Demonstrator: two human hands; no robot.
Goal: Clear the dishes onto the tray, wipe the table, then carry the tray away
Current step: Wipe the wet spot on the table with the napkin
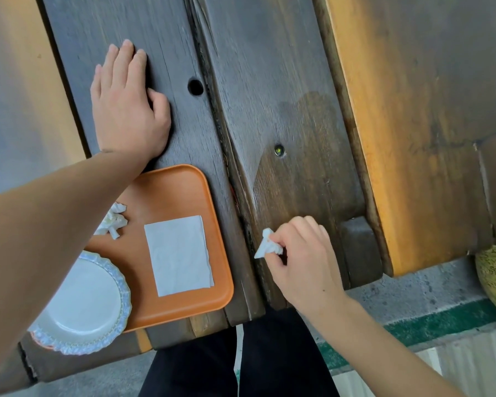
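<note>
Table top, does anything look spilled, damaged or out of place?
A darker damp-looking patch marks the wooden table beyond the right hand, which pinches a crumpled tissue. The plate overhangs the orange tray.

The counter is dark brown wood with grey, weathered grain, and a darker patch spreads on its right plank. The tray is plain orange. On it, the napkin is white and unmarked, and the crumpled tissue is white too. The plate is white with a pale blue, frilled rim. The tissue pinched in the right hand is white. The bench at the right is orange-yellow wood, stained dark brown across its top. The floor is grey with a green stripe. The trousers are black.
</note>
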